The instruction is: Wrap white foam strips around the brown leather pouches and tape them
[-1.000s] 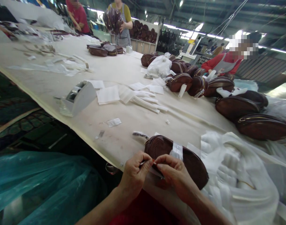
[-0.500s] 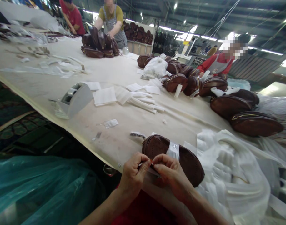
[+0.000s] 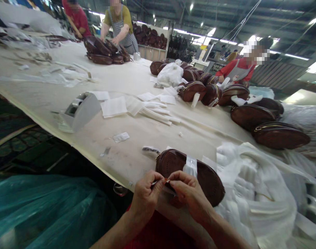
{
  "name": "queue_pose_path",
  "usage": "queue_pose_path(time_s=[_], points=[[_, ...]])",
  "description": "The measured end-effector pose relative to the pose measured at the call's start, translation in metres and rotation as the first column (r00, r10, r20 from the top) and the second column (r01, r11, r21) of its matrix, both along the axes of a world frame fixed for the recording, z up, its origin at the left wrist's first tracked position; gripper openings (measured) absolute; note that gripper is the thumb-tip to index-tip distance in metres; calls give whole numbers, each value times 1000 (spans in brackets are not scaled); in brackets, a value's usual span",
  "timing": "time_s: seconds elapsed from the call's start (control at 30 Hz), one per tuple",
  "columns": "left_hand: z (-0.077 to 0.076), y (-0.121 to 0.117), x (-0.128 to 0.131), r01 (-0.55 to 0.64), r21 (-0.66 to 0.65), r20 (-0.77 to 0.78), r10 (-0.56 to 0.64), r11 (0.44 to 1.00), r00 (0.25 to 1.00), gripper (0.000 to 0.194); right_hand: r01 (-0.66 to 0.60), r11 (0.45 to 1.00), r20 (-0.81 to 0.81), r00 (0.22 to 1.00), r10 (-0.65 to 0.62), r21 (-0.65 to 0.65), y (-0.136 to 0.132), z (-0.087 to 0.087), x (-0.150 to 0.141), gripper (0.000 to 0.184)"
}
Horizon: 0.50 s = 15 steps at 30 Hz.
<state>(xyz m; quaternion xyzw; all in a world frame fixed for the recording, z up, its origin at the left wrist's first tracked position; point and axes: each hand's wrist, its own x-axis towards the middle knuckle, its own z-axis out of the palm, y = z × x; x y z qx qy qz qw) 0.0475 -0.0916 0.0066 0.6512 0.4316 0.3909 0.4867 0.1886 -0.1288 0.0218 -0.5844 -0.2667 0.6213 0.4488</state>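
Note:
My left hand point(image 3: 146, 191) and my right hand point(image 3: 188, 189) meet at their fingertips, both closed in a pinch. Between them is a small piece point(image 3: 167, 180), partly orange and partly white, too small to name. Just beyond the fingers a dark brown oval leather bag point(image 3: 210, 180) lies on the table, with a clear-white wrap point(image 3: 191, 164) around its middle. At its left end a wrapped zipper pull point(image 3: 150, 149) sticks out onto the table. My hands hide part of the bag's near edge.
Crumpled white foam sheets point(image 3: 261, 204) lie at right. Brown bags point(image 3: 280, 135) line the table's right side. A grey tape dispenser point(image 3: 87, 109) and white foam strips point(image 3: 156, 112) lie further back. A teal plastic bag point(image 3: 51, 211) is below the table edge. Co-workers stand around the table.
My hands stay pinched together with hardly any movement. The view shifts slightly. At the far side, the bags under a co-worker's hands have tipped lower.

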Motion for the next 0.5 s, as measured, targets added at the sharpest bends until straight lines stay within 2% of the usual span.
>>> queue_pose_path(time_s=[0.1,0.2,0.27,0.33,0.43,0.5], points=[[0,-3,0,25,63,19,-26,998,999,23,3,1000,16,1000,-2,-25,0,1,-2,24],[3,-7,0,139,136,75,-150,981,986,25,-15,999,115,993,11,33,-1,4,-1,18],[4,-4,-2,201,121,125,-216,972,968,29,-35,997,191,981,20,75,-1,7,2,16],[2,7,-6,147,41,135,-151,988,979,32,-42,996,200,979,26,76,-3,12,6,19],[-13,39,-11,-30,-49,-40,28,998,999,37,-26,997,144,989,15,77,-7,17,13,23],[-29,65,-9,7,-31,-182,-13,999,983,44,-1,996,106,994,-9,88,-10,18,17,21]])
